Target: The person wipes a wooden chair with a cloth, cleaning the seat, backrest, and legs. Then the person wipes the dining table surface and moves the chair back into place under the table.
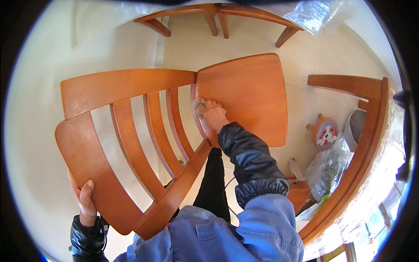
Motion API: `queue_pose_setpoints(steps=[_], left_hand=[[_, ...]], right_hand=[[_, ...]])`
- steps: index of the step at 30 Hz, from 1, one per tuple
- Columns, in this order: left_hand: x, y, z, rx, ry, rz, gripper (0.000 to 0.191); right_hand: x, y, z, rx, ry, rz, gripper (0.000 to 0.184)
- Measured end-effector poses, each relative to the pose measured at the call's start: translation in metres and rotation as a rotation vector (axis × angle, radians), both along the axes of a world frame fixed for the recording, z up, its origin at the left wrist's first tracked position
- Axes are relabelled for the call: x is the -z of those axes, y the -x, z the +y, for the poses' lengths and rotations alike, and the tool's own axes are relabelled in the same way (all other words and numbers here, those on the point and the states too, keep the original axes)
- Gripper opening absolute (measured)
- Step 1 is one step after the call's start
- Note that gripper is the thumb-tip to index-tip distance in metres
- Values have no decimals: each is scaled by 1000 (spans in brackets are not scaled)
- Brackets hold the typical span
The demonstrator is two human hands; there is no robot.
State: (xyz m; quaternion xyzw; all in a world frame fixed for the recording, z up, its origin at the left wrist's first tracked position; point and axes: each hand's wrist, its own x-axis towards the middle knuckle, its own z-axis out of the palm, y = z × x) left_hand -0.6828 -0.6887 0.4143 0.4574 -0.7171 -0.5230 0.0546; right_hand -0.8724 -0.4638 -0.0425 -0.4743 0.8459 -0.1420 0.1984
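Before me is a wooden chair (pixel 248 95) with a slatted backrest (pixel 127 131) on its left side. My left hand (pixel 84 198) grips the broad top rail (pixel 95 170) of the backrest, thumb over the front face and fingers behind it. My right hand (pixel 214 113) presses a pale, crumpled cloth (pixel 198 107) onto the seat, at its rear edge beside the slats. Black sleeve covers run up both forearms. The chair's legs are hidden beneath the seat.
A wooden table frame (pixel 363 163) curves along the right side. Near it are a small stool (pixel 325 134) with a dog picture, a clear plastic bag (pixel 327 167) and a grey container (pixel 355 129). More wooden furniture (pixel 216 9) stands at the far side, with plastic wrap (pixel 309 16) above it.
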Motion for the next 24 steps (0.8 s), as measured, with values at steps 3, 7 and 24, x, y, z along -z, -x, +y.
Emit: queue_pose_setpoints(steps=[3,7,24], left_hand=[[1,1,1,2,22,-1,72],[2,3,4,22,-30,-44,66],[5,-7,-9,94,-20,5,64]], right_hand=[[23,52,5,-17,-29,332,35],[28,164,25,459,-101,421,34],[-11,-72,246,1712,284,-40,38]])
